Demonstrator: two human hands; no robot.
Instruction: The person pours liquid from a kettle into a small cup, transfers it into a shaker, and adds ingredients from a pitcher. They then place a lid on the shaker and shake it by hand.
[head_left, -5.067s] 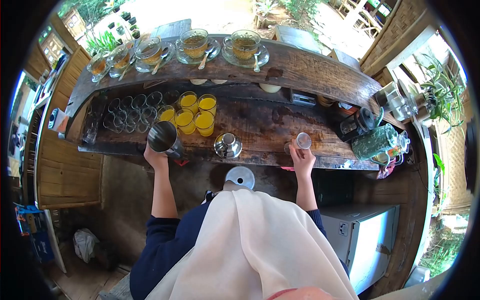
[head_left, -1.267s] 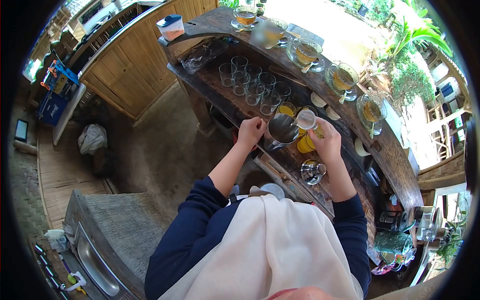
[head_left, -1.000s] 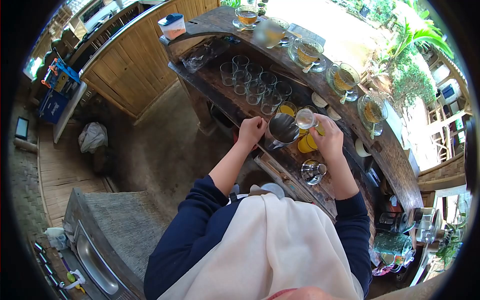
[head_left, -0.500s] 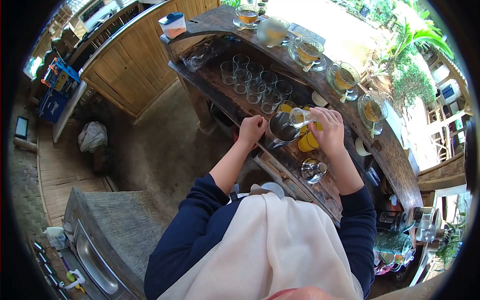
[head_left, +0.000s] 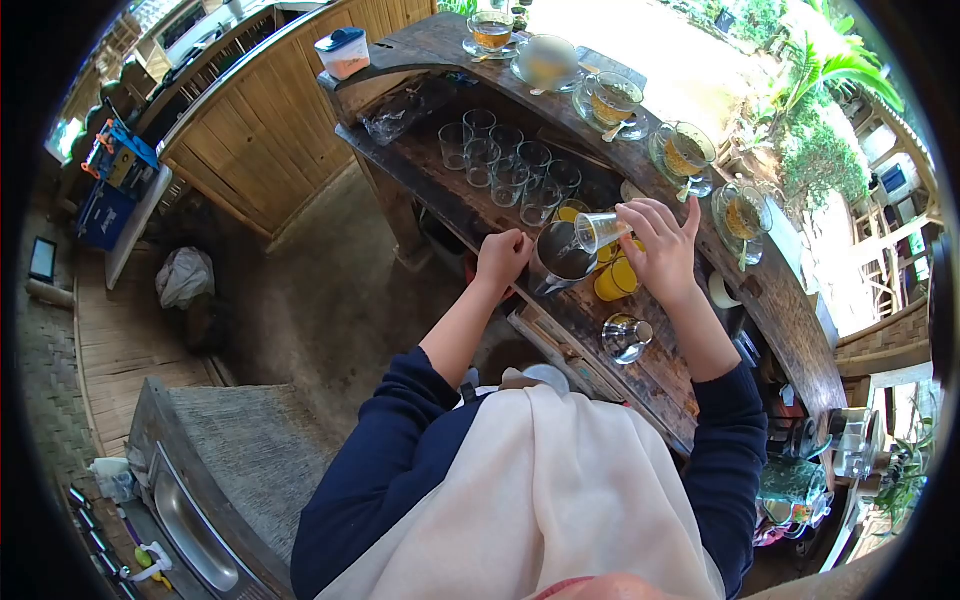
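Note:
My right hand (head_left: 660,245) is shut on a small clear cup (head_left: 598,232), tilted with its mouth over a metal shaker tin (head_left: 562,262). The tin stands upright on the lower wooden counter. Just left of it, my left hand (head_left: 503,260) is curled closed near the counter edge; whatever its fingers hold, if anything, is hidden. Glasses of yellow drink (head_left: 616,280) stand beside the tin, partly behind my right hand. A shiny metal shaker top (head_left: 627,338) sits closer to me on the counter.
Several empty glasses (head_left: 510,175) stand in rows left of the tin. Along the raised curved bar (head_left: 780,290) are cups of tea on saucers (head_left: 684,150) with spoons. A lidded container (head_left: 343,54) rests at the bar's far end. A sink (head_left: 195,530) lies at lower left.
My right hand has shifted slightly and spread some fingers, and the clear cup has moved a little left over the tin, tilting further. My left hand stays in place.

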